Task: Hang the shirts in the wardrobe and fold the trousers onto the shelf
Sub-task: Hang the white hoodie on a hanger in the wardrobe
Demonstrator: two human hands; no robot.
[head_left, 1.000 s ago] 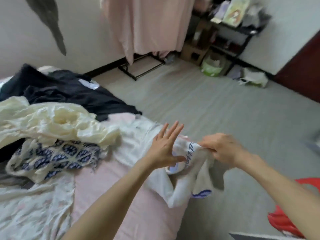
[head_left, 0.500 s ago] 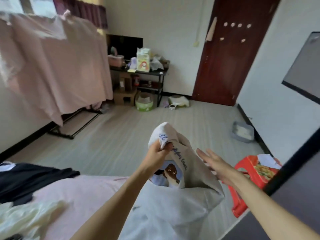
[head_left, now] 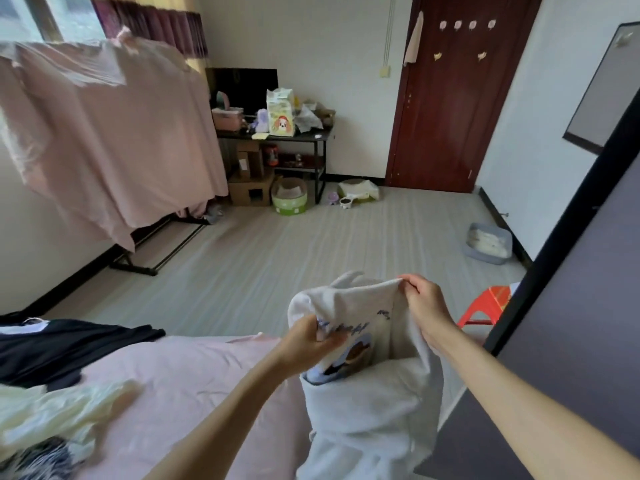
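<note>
A white shirt (head_left: 370,407) with blue lettering and a dog print hangs in front of me, lifted off the pink bed (head_left: 180,382). My left hand (head_left: 308,341) grips its bunched fabric near the print. My right hand (head_left: 424,304) pinches the shirt's upper edge higher up and to the right. The lower part of the shirt drapes down between my forearms. Other clothes lie on the bed at the left: a black garment (head_left: 59,348), a cream one (head_left: 55,417) and a patterned piece (head_left: 38,459).
A dark wardrobe panel (head_left: 571,341) stands close on my right, with a red plastic stool (head_left: 485,306) beyond it. A pink sheet (head_left: 104,133) hangs on a rack at the left. Far off are a cluttered table (head_left: 277,136), a brown door (head_left: 450,98) and a grey tray (head_left: 488,242).
My right hand, open half a second ago, has taken hold of the shirt's upper edge. My left hand has shifted lower on the fabric. My view rose from the bed.
</note>
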